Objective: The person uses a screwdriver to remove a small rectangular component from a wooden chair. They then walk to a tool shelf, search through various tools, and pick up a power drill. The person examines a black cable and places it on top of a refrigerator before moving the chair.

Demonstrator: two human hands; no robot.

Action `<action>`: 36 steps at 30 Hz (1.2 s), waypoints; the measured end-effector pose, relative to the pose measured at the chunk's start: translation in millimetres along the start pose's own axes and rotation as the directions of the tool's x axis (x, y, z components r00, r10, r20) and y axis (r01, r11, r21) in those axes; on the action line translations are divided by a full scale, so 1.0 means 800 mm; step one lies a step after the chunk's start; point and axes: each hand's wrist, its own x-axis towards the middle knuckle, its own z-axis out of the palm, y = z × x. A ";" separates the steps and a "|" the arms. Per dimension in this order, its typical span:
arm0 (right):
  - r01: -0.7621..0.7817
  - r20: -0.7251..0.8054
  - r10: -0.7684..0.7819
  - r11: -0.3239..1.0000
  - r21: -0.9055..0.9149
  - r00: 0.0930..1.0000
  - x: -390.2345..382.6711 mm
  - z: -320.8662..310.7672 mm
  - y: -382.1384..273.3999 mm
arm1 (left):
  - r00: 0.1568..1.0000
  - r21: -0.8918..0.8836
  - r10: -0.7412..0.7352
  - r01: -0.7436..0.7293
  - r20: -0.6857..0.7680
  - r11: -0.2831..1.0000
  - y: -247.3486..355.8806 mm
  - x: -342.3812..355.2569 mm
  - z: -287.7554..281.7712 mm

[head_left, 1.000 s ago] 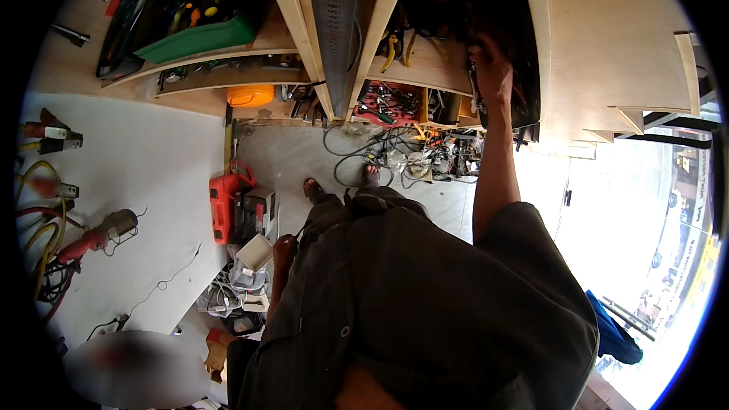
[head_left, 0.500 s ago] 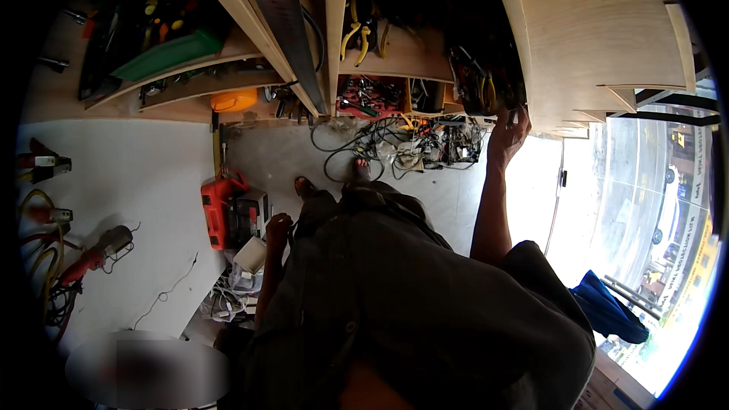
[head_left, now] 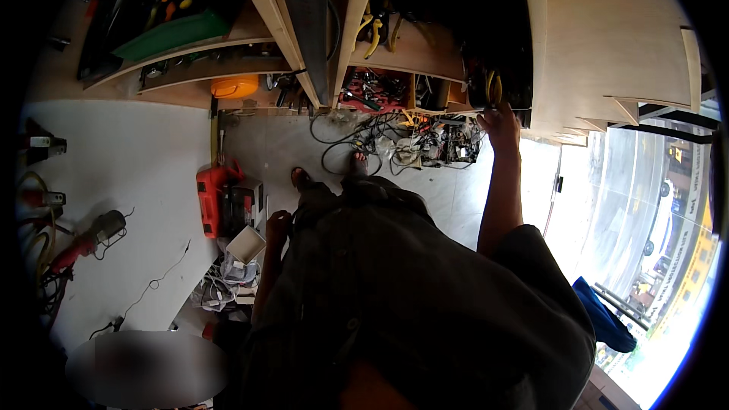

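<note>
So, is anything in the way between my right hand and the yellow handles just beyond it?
Only the near edge of the dark bin, it seems: your right hand is at it, the yellow handles just beyond. Nothing else shows between, though the bin is deeply shadowed.

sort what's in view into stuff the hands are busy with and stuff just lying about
Likely in use:
dark tool bin, right hand at its front
yellow-handled tool in that bin

Apparently lying about:
open box, near the left hand
red case
tangled cables
orange container
green tray
</note>
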 end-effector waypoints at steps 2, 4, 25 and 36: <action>0.004 -0.019 -0.002 0.996 0.093 1.000 0.011 0.010 0.000 | 0.994 0.000 0.102 -0.102 0.032 0.995 -0.003 -0.003 -0.003; 0.004 -0.029 0.001 0.984 0.179 1.000 0.031 0.028 -0.002 | 0.982 -0.020 0.187 -0.186 0.017 0.982 -0.023 -0.005 0.001; 0.184 -0.352 -0.228 0.971 -0.155 0.908 0.046 0.063 0.006 | 0.994 -0.336 -0.081 0.103 0.077 0.936 -0.039 0.016 0.001; 0.373 0.636 -0.688 -0.521 -0.768 0.349 0.141 0.113 -0.063 | 0.977 -0.330 -0.207 0.215 0.060 0.919 0.002 -0.034 0.009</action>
